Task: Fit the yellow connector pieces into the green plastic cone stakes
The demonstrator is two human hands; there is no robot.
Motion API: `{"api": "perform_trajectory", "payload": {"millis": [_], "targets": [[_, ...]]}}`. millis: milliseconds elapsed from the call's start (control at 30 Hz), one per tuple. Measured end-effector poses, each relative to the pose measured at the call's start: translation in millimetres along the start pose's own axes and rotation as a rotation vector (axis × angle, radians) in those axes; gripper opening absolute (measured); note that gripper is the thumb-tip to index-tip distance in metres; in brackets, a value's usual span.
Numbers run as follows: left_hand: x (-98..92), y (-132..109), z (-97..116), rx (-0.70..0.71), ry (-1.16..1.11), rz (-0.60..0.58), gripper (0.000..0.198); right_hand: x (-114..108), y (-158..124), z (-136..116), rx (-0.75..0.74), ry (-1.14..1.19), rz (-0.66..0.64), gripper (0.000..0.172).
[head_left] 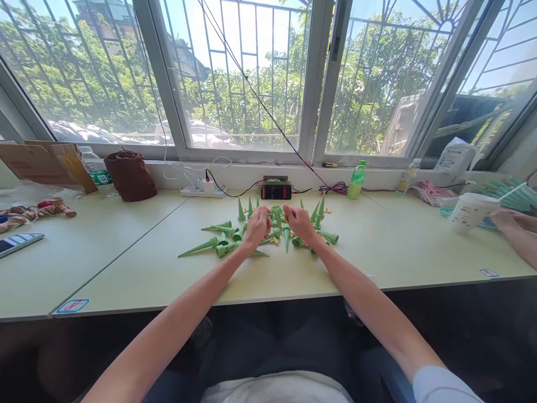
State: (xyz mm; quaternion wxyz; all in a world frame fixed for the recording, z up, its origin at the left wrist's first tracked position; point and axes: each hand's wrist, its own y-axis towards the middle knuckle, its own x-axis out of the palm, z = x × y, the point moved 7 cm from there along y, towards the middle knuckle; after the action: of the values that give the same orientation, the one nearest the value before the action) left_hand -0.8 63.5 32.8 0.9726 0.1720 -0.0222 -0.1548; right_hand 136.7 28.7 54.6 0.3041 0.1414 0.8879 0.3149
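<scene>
Both of my hands are over a heap of green plastic spikes on the table. My left hand (pixel 258 226) has its fingers curled closed, and what is inside them is hidden. A little to its right, my right hand (pixel 298 222) is also closed, with its grip too small to make out. Between them a green spike (pixel 276 214) shows its wide open end upward; I cannot tell whether either hand touches it. More spikes lie on their sides, such as a long green spike (pixel 199 247) at left, while several stand tip up behind. Small yellow pieces (pixel 274 240) lie among them.
Behind the heap, a phone (pixel 276 192) leans upright near a power strip (pixel 202 192). A green bottle (pixel 357 180) and coiled cable (pixel 333 188) stand farther right. At far right, another person's hand (pixel 514 221) is beside a white cup (pixel 472 212). A brown bag (pixel 130 174) sits back left.
</scene>
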Motion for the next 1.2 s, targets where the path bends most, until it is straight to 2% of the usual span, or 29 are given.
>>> {"api": "perform_trajectory", "payload": {"millis": [200, 467, 733, 1000, 1100, 1200], "targets": [[10.5, -4.1, -7.5, -0.151, -0.061, -0.130, 0.046, 6.1, -0.6, -0.5, -0.015, 0.039, -0.067, 0.055], [14.3, -6.4, -4.9, -0.169, -0.104, -0.200, 0.043, 5.5, 1.2, 4.0, 0.020, 0.045, -0.061, 0.055], [14.9, -10.5, 6.4, -0.082, -0.058, -0.213, 0.044, 3.5, 1.5, 2.0, -0.004, 0.020, -0.052, 0.054], [16.6, -7.9, 5.7, 0.069, 0.041, -0.262, 0.047, 0.2, 2.6, 9.2, 0.108, -0.038, -0.021, 0.056], [19.4, -9.8, 6.4, 0.052, 0.021, -0.279, 0.049, -0.1, 3.0, 9.8, 0.105, -0.055, 0.002, 0.056], [19.0, -10.8, 6.9, -0.009, -0.032, -0.248, 0.047, 1.0, 2.7, 8.7, 0.086, -0.050, 0.016, 0.057]]}}
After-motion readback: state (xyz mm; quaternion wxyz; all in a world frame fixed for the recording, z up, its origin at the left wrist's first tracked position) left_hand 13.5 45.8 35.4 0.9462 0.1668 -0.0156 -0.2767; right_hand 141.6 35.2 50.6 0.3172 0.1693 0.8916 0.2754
